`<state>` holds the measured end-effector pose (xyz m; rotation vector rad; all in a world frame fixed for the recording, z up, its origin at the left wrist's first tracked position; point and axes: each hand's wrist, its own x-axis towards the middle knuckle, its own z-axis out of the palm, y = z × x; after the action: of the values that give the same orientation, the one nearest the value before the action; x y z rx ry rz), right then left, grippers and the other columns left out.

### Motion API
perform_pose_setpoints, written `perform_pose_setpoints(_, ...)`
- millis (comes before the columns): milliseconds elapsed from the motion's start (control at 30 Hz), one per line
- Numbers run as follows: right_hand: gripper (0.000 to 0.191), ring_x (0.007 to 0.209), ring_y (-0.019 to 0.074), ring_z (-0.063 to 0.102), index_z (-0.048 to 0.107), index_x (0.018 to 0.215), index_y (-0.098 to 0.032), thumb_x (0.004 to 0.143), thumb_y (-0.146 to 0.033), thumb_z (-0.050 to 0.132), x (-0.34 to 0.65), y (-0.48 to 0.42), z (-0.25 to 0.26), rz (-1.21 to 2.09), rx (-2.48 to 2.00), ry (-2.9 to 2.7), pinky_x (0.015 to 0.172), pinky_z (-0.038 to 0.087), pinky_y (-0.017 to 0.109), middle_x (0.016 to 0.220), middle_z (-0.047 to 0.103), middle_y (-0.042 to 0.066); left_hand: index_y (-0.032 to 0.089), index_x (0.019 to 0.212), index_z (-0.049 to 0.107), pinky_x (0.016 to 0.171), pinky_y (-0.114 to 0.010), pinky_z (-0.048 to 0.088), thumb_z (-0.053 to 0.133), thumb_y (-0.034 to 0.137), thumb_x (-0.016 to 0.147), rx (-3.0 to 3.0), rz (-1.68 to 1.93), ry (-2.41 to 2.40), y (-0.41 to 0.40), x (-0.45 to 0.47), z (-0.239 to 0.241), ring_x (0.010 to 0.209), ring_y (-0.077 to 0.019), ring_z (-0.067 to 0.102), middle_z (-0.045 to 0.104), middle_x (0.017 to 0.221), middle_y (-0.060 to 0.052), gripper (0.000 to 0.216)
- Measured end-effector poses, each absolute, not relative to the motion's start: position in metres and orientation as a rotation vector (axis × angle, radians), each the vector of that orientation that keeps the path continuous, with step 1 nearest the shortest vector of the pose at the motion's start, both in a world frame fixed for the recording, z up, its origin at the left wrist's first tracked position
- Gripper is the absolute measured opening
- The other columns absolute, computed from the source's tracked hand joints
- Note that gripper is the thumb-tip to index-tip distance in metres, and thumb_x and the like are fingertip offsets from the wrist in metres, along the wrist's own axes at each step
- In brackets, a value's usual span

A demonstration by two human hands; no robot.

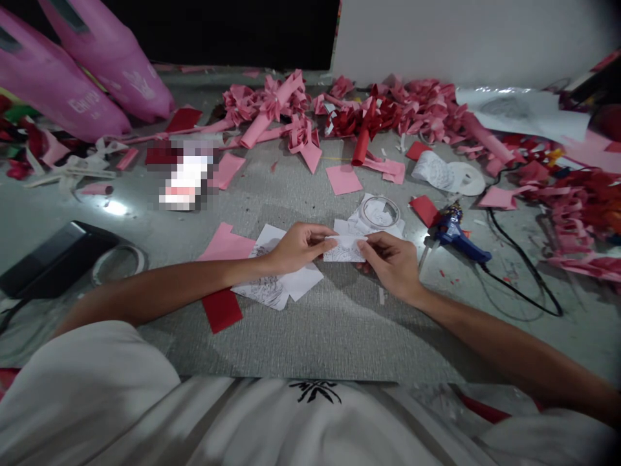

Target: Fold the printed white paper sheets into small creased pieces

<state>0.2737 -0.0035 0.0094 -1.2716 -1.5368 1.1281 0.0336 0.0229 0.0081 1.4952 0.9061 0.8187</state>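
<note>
A small white piece of paper (345, 249) with dark scribbled lines spans the gap between my two hands above the grey tabletop. My left hand (301, 247) pinches its left end, thumb in front. At the right end my right hand (391, 262) grips it between thumb and fingers. Its upper edge looks folded, though I cannot tell how far. Under my left forearm lie scribbled white sheets (266, 291), a pink paper (226, 243) and a dark red square (222, 312). Just beyond my hands, a tape roll (380, 212) rests on more white paper.
A blue glue gun (460, 239) with a black cord lies at right. Pink and red folded paper pieces (412, 107) are heaped along the back. Pink bottles (111, 65) stand at back left, near a lit phone (187, 178). A black box-like object (53, 259) sits at left.
</note>
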Motion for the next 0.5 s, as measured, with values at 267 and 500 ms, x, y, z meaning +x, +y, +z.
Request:
perform_pose_setpoints(267,0.032,0.046,0.0147,0.064,0.072,0.088,-0.020,0.094,-0.052,0.075,0.2714,-0.0050,0.0138,1.139,-1.270,-1.541,0.044,0.051,0.026,0.060,0.069,0.000,0.014,0.104,0.080,0.059,-0.020,0.046,0.074,0.048,0.095,1.482,0.834,0.887,0.0231,0.0327,0.0065,0.068,-0.0112,0.062,0.073,0.083,-0.005,0.036)
perform_pose_setpoints(500,0.029,0.048,0.0143,0.064,0.073,0.088,-0.020,0.096,-0.049,0.073,0.2727,-0.0044,0.0133,1.113,-1.268,-1.590,0.046,0.050,0.026,0.061,0.069,0.000,0.012,0.102,0.080,0.058,-0.021,0.046,0.073,0.048,0.096,1.499,0.824,0.901,0.0220,0.0328,0.0082,0.067,-0.0118,0.064,0.074,0.082,-0.006,0.037)
